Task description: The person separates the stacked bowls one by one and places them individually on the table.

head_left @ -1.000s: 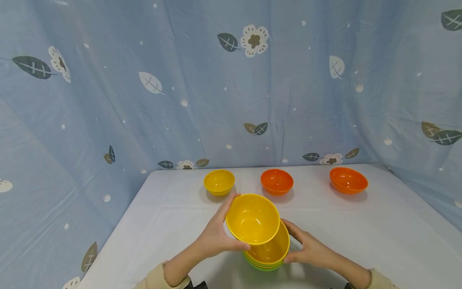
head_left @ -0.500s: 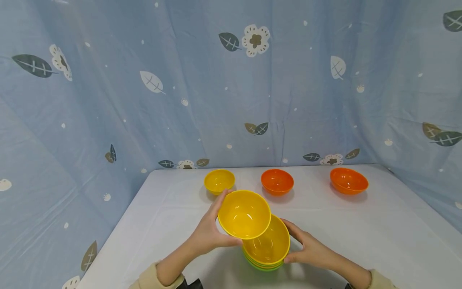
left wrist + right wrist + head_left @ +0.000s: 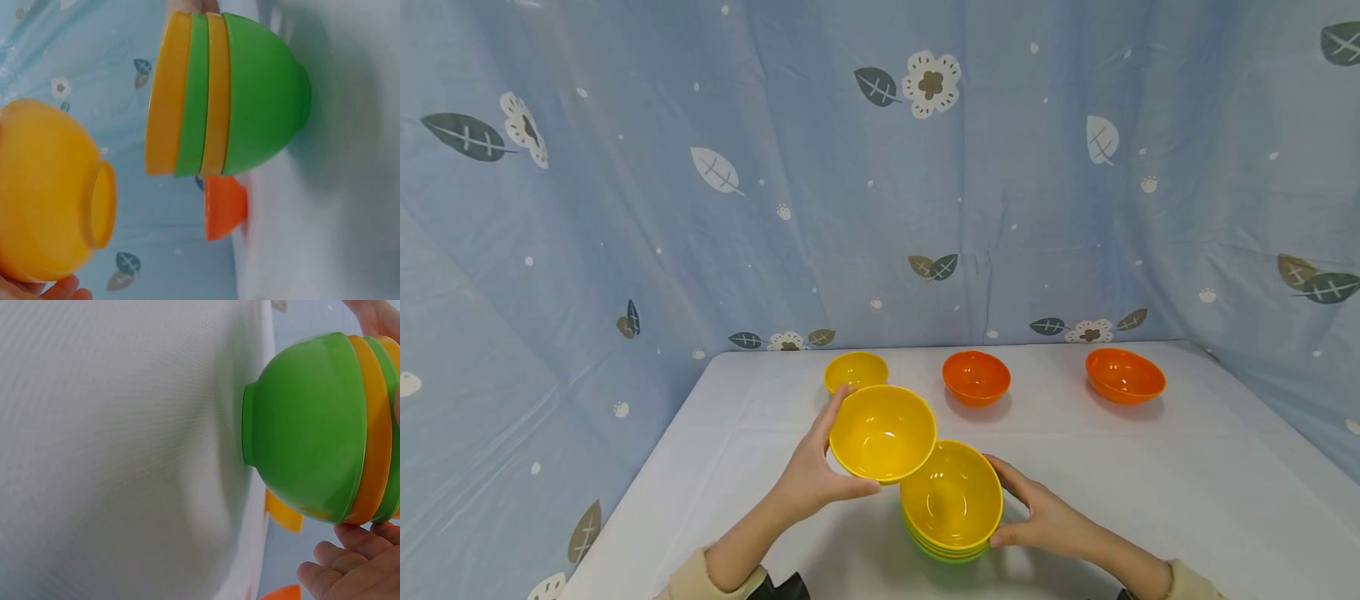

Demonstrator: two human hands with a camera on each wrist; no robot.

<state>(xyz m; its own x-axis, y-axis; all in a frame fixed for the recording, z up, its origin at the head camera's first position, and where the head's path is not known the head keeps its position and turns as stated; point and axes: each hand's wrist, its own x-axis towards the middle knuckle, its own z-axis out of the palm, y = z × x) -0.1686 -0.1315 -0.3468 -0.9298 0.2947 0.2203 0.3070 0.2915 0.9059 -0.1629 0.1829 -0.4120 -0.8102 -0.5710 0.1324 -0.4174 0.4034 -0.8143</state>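
Note:
My left hand (image 3: 812, 475) grips a yellow bowl (image 3: 883, 435) by its side, thumb at the near rim and fingers at the far left. This bowl hangs in the air, left of and higher than a stack of bowls (image 3: 951, 500). In the left wrist view its yellow foot (image 3: 103, 205) faces the stack. Yellow and green bowls alternate in the stack, with a green bowl (image 3: 306, 431) lowest on the table. My right hand (image 3: 1037, 517) holds the stack's right side between thumb and fingers. The held bowl partly overlaps the stack's rim in the head view.
At the back of the white table (image 3: 760, 408) stand a small yellow bowl (image 3: 855, 367), partly covered by the held bowl, an orange bowl (image 3: 976, 379) and another orange bowl (image 3: 1124, 377) farther right. A blue patterned curtain (image 3: 820, 208) hangs behind and at the sides.
My left hand has carried the yellow bowl left and slightly away from me, baring more of the stack's top bowl. The right hand stays at the stack.

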